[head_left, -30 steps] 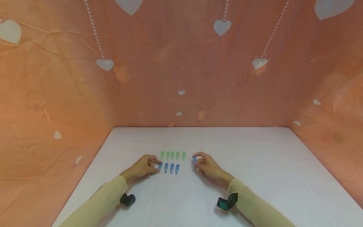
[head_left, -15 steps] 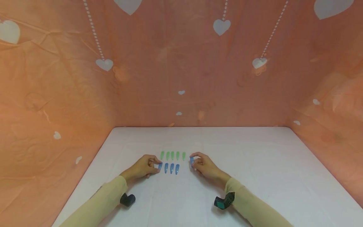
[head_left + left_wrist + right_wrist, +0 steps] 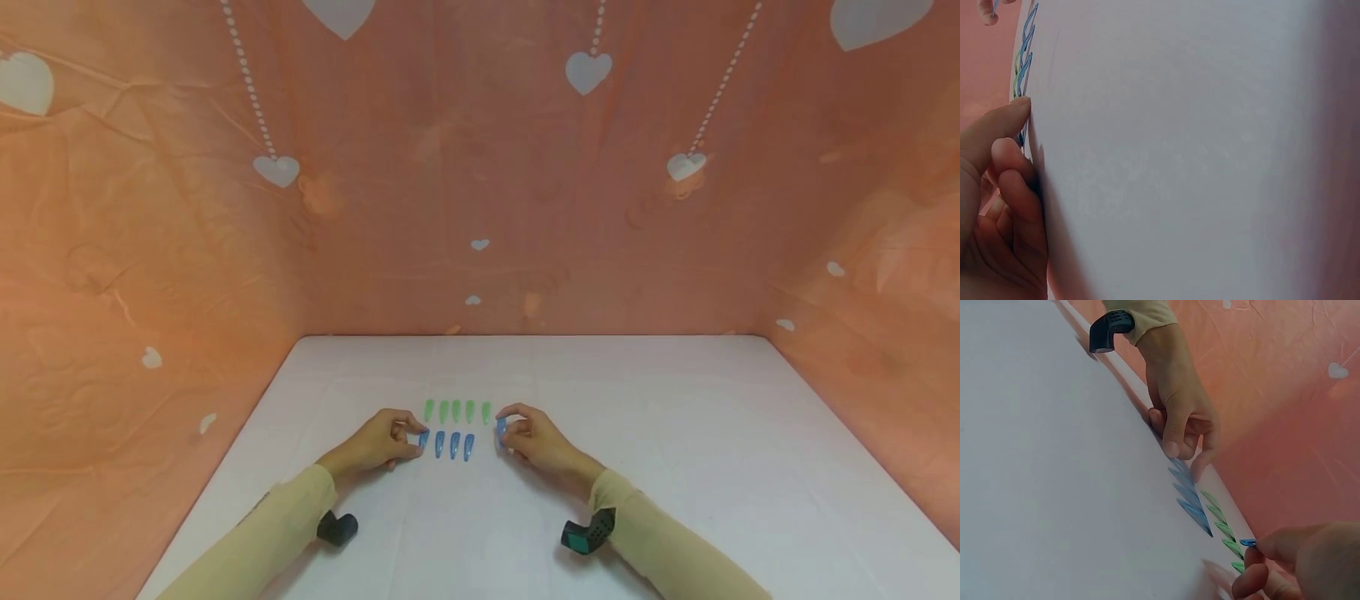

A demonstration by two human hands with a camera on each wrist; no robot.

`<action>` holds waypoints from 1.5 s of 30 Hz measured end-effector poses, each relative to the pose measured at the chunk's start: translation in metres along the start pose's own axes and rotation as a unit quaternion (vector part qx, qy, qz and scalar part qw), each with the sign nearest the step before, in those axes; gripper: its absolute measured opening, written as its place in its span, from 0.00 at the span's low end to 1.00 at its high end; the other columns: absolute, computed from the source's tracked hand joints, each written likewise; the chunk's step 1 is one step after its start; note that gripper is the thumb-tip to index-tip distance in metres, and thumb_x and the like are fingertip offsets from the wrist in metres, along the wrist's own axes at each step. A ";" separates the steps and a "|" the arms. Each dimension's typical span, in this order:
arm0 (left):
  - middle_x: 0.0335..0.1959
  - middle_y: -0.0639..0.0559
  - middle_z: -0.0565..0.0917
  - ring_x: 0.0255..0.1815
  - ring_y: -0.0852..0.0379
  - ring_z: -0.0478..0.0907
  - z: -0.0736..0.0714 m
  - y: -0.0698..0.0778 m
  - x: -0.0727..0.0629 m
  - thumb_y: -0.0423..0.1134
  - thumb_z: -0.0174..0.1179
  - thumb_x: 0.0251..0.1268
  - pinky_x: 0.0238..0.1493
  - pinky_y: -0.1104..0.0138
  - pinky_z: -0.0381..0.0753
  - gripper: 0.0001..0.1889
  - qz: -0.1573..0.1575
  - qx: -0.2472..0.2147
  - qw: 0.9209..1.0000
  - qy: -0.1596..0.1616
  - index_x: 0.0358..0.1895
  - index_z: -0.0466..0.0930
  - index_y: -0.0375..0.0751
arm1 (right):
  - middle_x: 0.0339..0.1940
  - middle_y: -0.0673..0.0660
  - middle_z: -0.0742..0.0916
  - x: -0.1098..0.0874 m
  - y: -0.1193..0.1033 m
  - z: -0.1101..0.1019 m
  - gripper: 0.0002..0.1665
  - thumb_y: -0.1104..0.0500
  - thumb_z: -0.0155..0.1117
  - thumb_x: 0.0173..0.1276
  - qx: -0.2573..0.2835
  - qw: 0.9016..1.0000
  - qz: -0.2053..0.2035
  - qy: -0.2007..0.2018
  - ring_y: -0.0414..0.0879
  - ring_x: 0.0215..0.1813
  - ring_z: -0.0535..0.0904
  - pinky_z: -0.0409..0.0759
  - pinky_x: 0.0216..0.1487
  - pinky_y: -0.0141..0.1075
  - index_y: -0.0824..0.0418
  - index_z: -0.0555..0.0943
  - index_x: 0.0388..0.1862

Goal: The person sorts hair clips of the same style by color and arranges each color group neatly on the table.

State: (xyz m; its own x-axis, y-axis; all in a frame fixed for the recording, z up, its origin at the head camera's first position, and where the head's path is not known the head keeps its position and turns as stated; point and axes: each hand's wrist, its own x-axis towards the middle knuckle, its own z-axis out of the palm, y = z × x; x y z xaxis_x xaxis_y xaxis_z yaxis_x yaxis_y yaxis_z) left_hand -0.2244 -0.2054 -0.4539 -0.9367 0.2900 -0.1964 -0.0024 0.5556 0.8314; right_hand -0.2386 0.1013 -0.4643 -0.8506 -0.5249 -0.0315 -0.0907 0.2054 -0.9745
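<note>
My left hand (image 3: 377, 439) pinches the leftmost blue snap hair clip (image 3: 423, 440) by its ends, between thumb and finger, at the table surface. Three more blue hair clips (image 3: 454, 445) lie side by side to its right. Beyond them runs a row of several green hair clips (image 3: 456, 411). Just right of both rows, my right hand (image 3: 546, 442) holds another blue hair clip (image 3: 501, 429) between thumb and fingers. The right wrist view shows this held clip (image 3: 1248, 542) above the table, close by the green ones. In the left wrist view, my thumb (image 3: 1013, 119) partly covers the left clip.
The white table (image 3: 675, 417) meets orange cloth walls (image 3: 525, 208) with heart prints at the back and sides. Black wrist cameras (image 3: 588, 533) hang below both sleeves, low over the table.
My right hand has moved a little to the left with its blue hair clip, nearer to the rows. The left hand stays at the leftmost blue clip.
</note>
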 end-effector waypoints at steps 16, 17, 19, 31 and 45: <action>0.16 0.56 0.71 0.13 0.62 0.66 -0.001 0.000 -0.001 0.34 0.68 0.64 0.19 0.73 0.65 0.19 0.003 0.000 1.000 -0.005 0.57 0.81 0.34 | 0.31 0.71 0.86 0.011 0.001 0.010 0.20 0.72 0.60 0.67 -0.036 0.997 -0.059 -0.030 0.35 0.23 0.69 0.67 0.26 0.27 0.76 0.73 0.57; 0.16 0.56 0.71 0.14 0.62 0.66 -0.001 0.000 -0.001 0.34 0.68 0.64 0.19 0.73 0.65 0.19 0.003 -0.001 1.000 -0.005 0.57 0.81 0.34 | 0.31 0.70 0.86 0.012 0.001 0.011 0.20 0.73 0.60 0.67 -0.039 0.997 -0.060 -0.029 0.36 0.23 0.70 0.68 0.27 0.27 0.76 0.73 0.57; 0.16 0.56 0.71 0.14 0.62 0.66 -0.001 0.000 -0.001 0.33 0.67 0.64 0.19 0.73 0.65 0.19 0.005 -0.001 1.000 -0.006 0.57 0.80 0.33 | 0.31 0.70 0.86 0.012 0.001 0.012 0.20 0.73 0.60 0.66 -0.048 0.997 -0.060 -0.026 0.36 0.25 0.71 0.68 0.28 0.27 0.76 0.73 0.56; 0.15 0.58 0.71 0.13 0.64 0.65 -0.003 -0.002 0.001 0.33 0.68 0.63 0.18 0.75 0.65 0.19 0.026 -0.008 0.999 -0.023 0.56 0.80 0.30 | 0.30 0.59 0.87 0.015 0.005 0.019 0.17 0.71 0.64 0.63 -0.124 0.991 -0.054 0.018 0.41 0.32 0.76 0.73 0.38 0.28 0.70 0.79 0.52; 0.16 0.58 0.71 0.14 0.63 0.66 -0.001 0.000 0.001 0.32 0.67 0.63 0.19 0.74 0.65 0.19 0.017 -0.002 1.000 -0.014 0.56 0.80 0.31 | 0.24 0.50 0.83 0.011 -0.006 0.023 0.18 0.68 0.69 0.61 -0.198 0.979 -0.039 0.036 0.38 0.26 0.71 0.68 0.35 0.28 0.72 0.83 0.50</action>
State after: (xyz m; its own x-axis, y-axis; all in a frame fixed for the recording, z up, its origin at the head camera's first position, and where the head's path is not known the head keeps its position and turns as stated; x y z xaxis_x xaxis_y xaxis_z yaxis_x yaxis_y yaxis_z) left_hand -0.2258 -0.2063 -0.4533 -0.9260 0.3309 -0.1820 0.0287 0.5422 0.8398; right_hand -0.2357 0.0751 -0.4636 -0.8656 -0.4960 0.0689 -0.3388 0.4787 -0.8100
